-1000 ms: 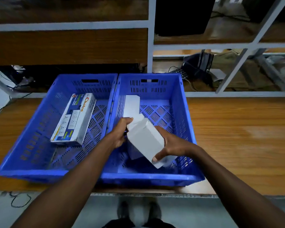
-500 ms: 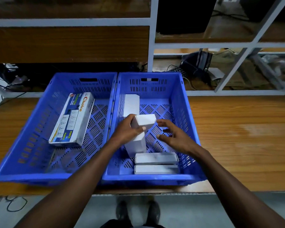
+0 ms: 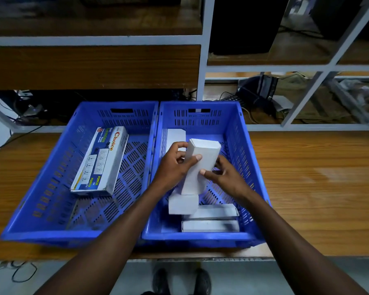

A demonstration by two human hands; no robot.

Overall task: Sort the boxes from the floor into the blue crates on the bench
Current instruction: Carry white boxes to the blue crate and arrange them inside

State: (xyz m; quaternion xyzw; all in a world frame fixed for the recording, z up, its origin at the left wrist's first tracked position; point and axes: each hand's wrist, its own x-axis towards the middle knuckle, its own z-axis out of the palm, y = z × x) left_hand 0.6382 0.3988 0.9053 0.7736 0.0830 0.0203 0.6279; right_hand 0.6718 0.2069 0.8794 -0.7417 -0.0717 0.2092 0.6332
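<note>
Wooden bench (image 3: 307,188): runs across the view, bearing two blue crates side by side, their inner walls touching.

Left crate (image 3: 51,188): at 9 o'clock of the pair. Holds one printed box (image 3: 100,160) marked "Choice", lying flat along the crate floor, long axis running 12 to 6 o'clock.

Right crate (image 3: 239,128): at 3 o'clock of the pair. Holds plain white boxes only.

Held white box (image 3: 200,165): raised and tilted above the middle of the right crate, top end toward 12 o'clock.

Left hand (image 3: 175,165): fingers and thumb curled round the held box's 9 o'clock edge.

Right hand (image 3: 226,175): thumb pressed on the box's face, fingers wrapped behind its 3 o'clock side.

Upright white box (image 3: 182,204): just under the held box.

Two flat white boxes (image 3: 210,225): side by side at the crate's 6 o'clock end.

Far white box (image 3: 175,137): leaning at the 11 o'clock wall.

Shoes (image 3: 181,279): on the floor at 6 o'clock.
</note>
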